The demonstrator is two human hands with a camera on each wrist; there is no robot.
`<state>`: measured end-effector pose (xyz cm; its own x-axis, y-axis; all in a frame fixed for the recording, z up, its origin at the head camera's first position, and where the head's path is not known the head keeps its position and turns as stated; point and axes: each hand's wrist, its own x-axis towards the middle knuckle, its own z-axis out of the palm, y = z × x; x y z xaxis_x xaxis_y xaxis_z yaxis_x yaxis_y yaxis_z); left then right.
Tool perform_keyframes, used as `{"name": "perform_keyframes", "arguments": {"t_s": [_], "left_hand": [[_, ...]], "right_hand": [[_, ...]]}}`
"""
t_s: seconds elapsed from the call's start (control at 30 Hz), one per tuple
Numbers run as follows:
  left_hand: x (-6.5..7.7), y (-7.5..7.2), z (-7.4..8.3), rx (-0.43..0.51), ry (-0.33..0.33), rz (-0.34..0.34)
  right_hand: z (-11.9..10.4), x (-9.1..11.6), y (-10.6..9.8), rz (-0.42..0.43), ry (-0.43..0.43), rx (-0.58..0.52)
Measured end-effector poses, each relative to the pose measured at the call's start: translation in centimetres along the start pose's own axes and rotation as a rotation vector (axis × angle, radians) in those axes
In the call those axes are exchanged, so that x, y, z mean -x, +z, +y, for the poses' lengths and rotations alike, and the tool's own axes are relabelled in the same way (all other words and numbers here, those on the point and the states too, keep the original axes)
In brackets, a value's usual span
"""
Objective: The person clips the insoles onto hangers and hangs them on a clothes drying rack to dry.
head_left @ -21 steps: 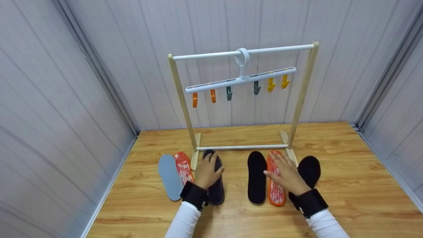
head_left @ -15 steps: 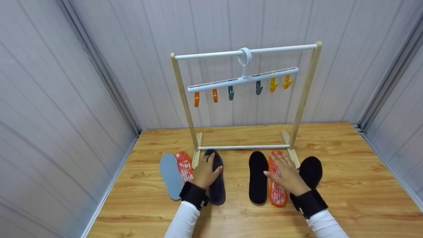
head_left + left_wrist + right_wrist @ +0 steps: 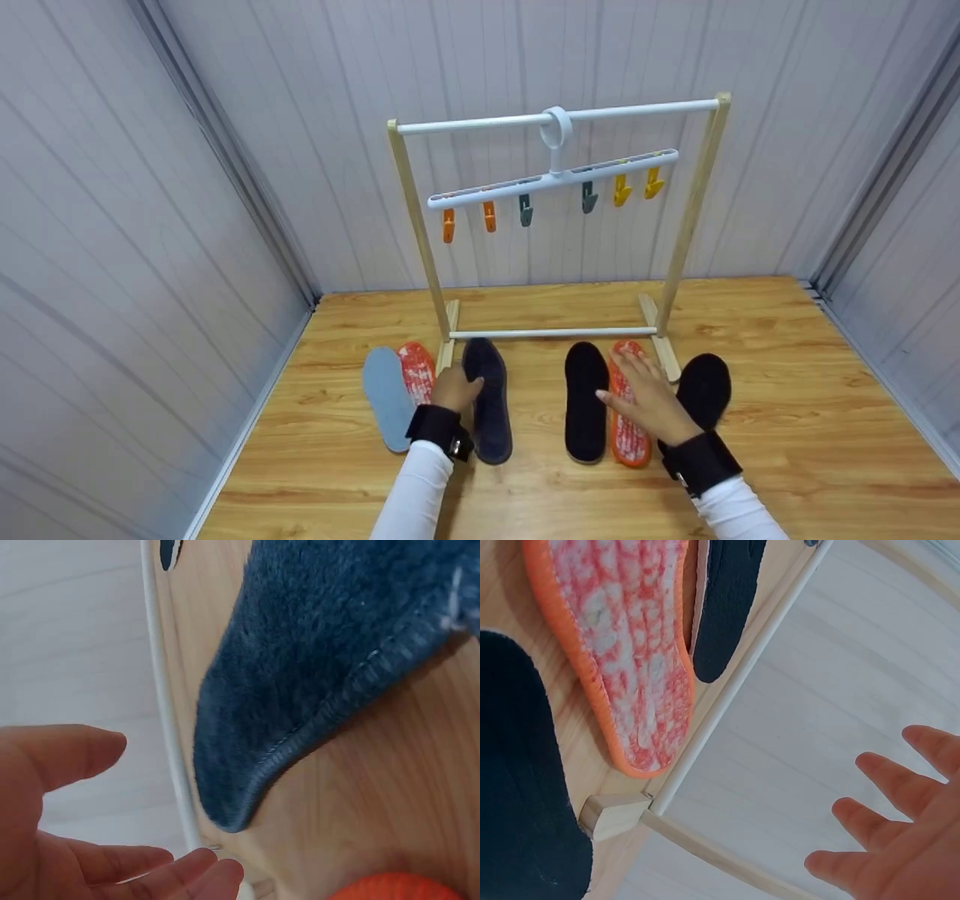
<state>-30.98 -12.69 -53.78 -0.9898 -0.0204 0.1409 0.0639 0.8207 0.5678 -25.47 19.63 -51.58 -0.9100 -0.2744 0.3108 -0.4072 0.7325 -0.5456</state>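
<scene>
In the head view my left hand (image 3: 456,388) is beside the dark blue fuzzy insole (image 3: 491,420), thumb toward its edge. The left wrist view shows the thumb (image 3: 82,754) apart from the fingers, with nothing between them. My right hand (image 3: 651,397), fingers straight and spread, is over a red-and-white insole with an orange rim (image 3: 630,652) and partly covers it in the head view. A black insole (image 3: 586,405) lies to its left, another black insole (image 3: 705,390) to its right. At far left a light blue-grey insole (image 3: 388,401) overlaps a second red-and-white insole (image 3: 417,373).
Behind the insoles stands a rack with wooden posts (image 3: 686,225) and a white lower bar (image 3: 555,333). A white hanger (image 3: 555,178) hangs from its top rod, carrying orange, dark green and yellow clips (image 3: 622,192). Pale panel walls (image 3: 225,225) enclose the wooden tabletop (image 3: 540,495).
My left hand has drawn back and left, off the dark blue insole to its edge, with its fingers now bent downward. The right hand and the insoles stay about where they were.
</scene>
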Motion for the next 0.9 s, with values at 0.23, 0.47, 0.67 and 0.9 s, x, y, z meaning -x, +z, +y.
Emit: {"name": "perform_keyframes", "arguments": {"t_s": [0.23, 0.47, 0.67, 0.9], "left_hand": [[-1.0, 0.6, -0.3, -0.008, -0.047, -0.059], [-2.4, 1.8, -1.0, -0.062, -0.086, -0.021], [-3.1, 2.7, -1.5, -0.077, -0.101, 0.05], [-3.9, 3.5, -2.5, 0.015, -0.073, 0.076]], "right_hand": [[0.2, 0.1, 0.0, -0.025, 0.027, -0.003], [0.3, 0.1, 0.0, -0.035, 0.036, -0.014], [0.2, 0.3, -0.1, -0.032, 0.033, -0.031], [0.3, 0.4, -0.1, -0.016, 0.037, -0.019]]}}
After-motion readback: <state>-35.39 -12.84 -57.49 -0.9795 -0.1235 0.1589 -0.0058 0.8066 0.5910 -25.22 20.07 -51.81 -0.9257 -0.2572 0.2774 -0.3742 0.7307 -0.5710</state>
